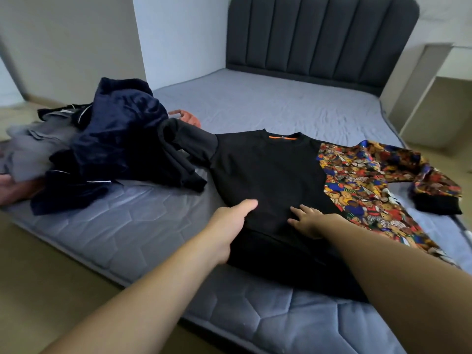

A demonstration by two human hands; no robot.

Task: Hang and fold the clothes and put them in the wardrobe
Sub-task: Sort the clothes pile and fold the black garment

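**Both hands on the black sweatshirt at the bed's near edge**

Two bare forearms reach in from the bottom of the view. The left hand [229,226] lies at the left side of the black sweatshirt [268,175], thumb stretched out over the cloth; its fingers are hidden at the garment's edge, so whether they grip the cloth cannot be told. The right hand [307,219] rests flat on the lower front of the sweatshirt, fingers spread and straight.

The sweatshirt lies face up on the grey quilted mattress [127,226], hem towards the person, neck with an orange tag pointing away. Its right-side sleeve [378,180], printed with bright teddy bears, spreads out flat and ends in a black cuff. The other sleeve is black and runs up against a heap of clothes [107,149]: dark navy, black and grey pieces lying just left of the sweatshirt. Something orange [186,117] peeks out behind the heap. Beyond, the mattress runs to a dark padded headboard [319,39].
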